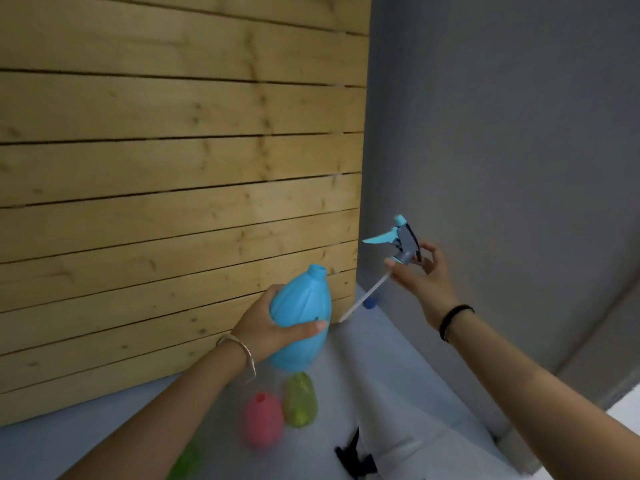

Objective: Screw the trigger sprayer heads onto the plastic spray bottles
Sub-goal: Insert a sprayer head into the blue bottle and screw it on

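Observation:
My left hand (pixel 266 323) grips a light blue egg-shaped plastic bottle (pixel 300 317), held up with its open neck pointing upward. To its right my right hand (pixel 420 278) pinches a grey and light blue trigger sprayer head (pixel 401 239) by its collar. The sprayer's white dip tube (pixel 363 296) slants down and left, its tip beside the bottle and outside the neck. Below, a pink bottle (pixel 262 420) and a green bottle (pixel 300 400) lie on the grey surface (pixel 381 382) without heads.
A black sprayer head (pixel 355 452) lies on the grey surface near the bottom. Another green object (pixel 187 460) shows at the lower left, blurred. A small blue cap (pixel 370 302) sits by the wall corner. A wooden slat wall (pixel 173 168) stands behind, a grey wall (pixel 502 133) to the right.

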The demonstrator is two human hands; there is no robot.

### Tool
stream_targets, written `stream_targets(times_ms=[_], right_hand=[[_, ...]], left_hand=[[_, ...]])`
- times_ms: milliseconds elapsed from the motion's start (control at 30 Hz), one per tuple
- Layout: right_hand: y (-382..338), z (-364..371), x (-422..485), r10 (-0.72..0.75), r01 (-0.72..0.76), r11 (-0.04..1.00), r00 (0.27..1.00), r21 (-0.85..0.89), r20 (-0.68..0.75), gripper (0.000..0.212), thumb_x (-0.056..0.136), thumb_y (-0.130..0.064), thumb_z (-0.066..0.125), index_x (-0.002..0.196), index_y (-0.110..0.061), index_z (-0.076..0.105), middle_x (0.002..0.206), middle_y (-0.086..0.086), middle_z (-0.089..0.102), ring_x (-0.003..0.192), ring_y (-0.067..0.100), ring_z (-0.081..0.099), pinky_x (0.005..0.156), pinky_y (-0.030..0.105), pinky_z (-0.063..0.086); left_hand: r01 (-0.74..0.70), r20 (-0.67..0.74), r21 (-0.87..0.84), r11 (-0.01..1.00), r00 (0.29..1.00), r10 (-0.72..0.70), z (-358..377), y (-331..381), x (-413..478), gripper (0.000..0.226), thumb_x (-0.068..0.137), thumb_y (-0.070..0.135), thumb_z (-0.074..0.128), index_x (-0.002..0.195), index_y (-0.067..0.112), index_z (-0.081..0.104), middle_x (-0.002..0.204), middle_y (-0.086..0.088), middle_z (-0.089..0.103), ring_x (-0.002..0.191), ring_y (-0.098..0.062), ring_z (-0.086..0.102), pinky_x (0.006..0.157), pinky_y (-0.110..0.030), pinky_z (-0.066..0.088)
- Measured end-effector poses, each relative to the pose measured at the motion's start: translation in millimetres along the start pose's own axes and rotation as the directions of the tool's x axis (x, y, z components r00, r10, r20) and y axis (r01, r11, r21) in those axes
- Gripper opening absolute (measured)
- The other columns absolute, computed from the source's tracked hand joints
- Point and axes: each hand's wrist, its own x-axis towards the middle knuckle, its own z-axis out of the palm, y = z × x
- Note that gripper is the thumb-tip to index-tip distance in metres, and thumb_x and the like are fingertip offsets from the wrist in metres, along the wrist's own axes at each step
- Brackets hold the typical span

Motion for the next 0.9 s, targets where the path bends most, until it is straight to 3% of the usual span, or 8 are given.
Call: stream_targets(times_ms=[67,233,333,500,600,700,800,900], right_hand=[[-37.5,2.3,-17.1,-0.051,0.051,0.999,0.999,0.017,0.011,0.052,0.071,-0.030,0.079,0.109,-0.043,0.045,0.128,0.004,0.051,0.119,0.026,0.056,0.102,0.045,0.046],[-95.9,14.4,-54.3,-0.177,0.182,0.976,0.983,0.118,-0.055,0.059,0.072,-0.023,0.079,0.118,-0.037,0.044,0.128,0.004,0.053,0.118,0.022,0.057,0.101,0.047,0.047],[-115.2,22.7,-77.9,-0.217,0.238,0.953,0.968,0.185,-0.129,0.060,0.073,-0.019,0.079,0.119,-0.035,0.043,0.117,-0.003,0.054,0.107,0.010,0.060,0.098,0.047,0.050],[-126.2,25.3,-109.9,-0.227,0.262,0.934,0.960,0.244,-0.164,0.059,0.075,-0.015,0.077,0.120,-0.033,0.044,0.114,-0.006,0.056,0.083,-0.002,0.069,0.095,0.043,0.052],[-123.5,24.0,-124.1,-0.233,0.246,0.951,0.968,0.185,-0.089,0.058,0.076,-0.013,0.076,0.121,-0.031,0.044,0.115,-0.003,0.056,0.077,-0.005,0.069,0.082,0.027,0.057],[-113.7,29.5,-136.5,-0.232,0.225,0.971,0.969,0.083,0.086,0.055,0.074,-0.011,0.078,0.120,-0.022,0.048,0.108,-0.004,0.059,0.071,-0.011,0.066,0.062,0.007,0.051],[-105.8,38.8,-146.6,-0.148,0.159,0.987,0.945,-0.014,0.291,0.053,0.071,-0.012,0.080,0.117,-0.018,0.056,0.114,0.009,0.063,0.077,0.003,0.068,0.076,0.018,0.055],[-103.2,41.1,-150.7,-0.102,0.108,0.994,0.918,0.004,0.383,0.050,0.071,-0.011,0.079,0.116,-0.018,0.058,0.118,0.008,0.065,0.088,0.011,0.068,0.088,0.028,0.055]], left_hand=[[-0.007,-0.013,-0.008,1.000,1.000,0.007,-4.6,19.0,-22.7,0.076,0.036,0.060,0.083,0.103,0.043,0.052,0.100,0.013,0.067,0.087,-0.003,0.067,0.066,-0.020,0.053],[-0.009,-0.040,-0.033,0.999,0.999,0.008,-4.7,37.9,-70.6,0.081,0.036,0.058,0.082,0.108,0.039,0.051,0.104,0.011,0.065,0.091,-0.006,0.064,0.066,-0.020,0.051],[-0.006,-0.035,-0.039,0.999,0.999,0.005,-4.0,39.5,-94.1,0.086,0.036,0.056,0.083,0.114,0.035,0.051,0.105,0.011,0.065,0.092,-0.005,0.064,0.068,-0.019,0.051],[-0.024,-0.057,-0.019,1.000,0.998,0.023,-6.3,41.9,-119.4,0.073,0.037,0.057,0.083,0.100,0.042,0.050,0.102,0.016,0.064,0.089,-0.001,0.063,0.063,-0.015,0.049],[-0.032,-0.065,-0.005,0.999,0.997,0.031,-7.9,39.7,-127.5,0.073,0.037,0.056,0.085,0.100,0.043,0.051,0.102,0.015,0.065,0.089,-0.002,0.064,0.063,-0.016,0.051],[-0.046,-0.029,0.030,0.998,0.998,0.047,-3.5,39.2,-132.2,0.073,0.038,0.055,0.087,0.102,0.045,0.051,0.104,0.015,0.065,0.091,-0.004,0.064,0.066,-0.019,0.054],[-0.065,-0.015,0.025,0.998,0.998,0.065,3.3,44.2,-134.0,0.074,0.039,0.058,0.086,0.103,0.048,0.050,0.105,0.015,0.065,0.092,-0.003,0.065,0.070,-0.022,0.055],[-0.065,-0.016,0.017,0.998,0.998,0.065,6.1,45.5,-133.4,0.076,0.039,0.059,0.085,0.105,0.048,0.050,0.107,0.015,0.064,0.095,-0.005,0.064,0.074,-0.026,0.057]])
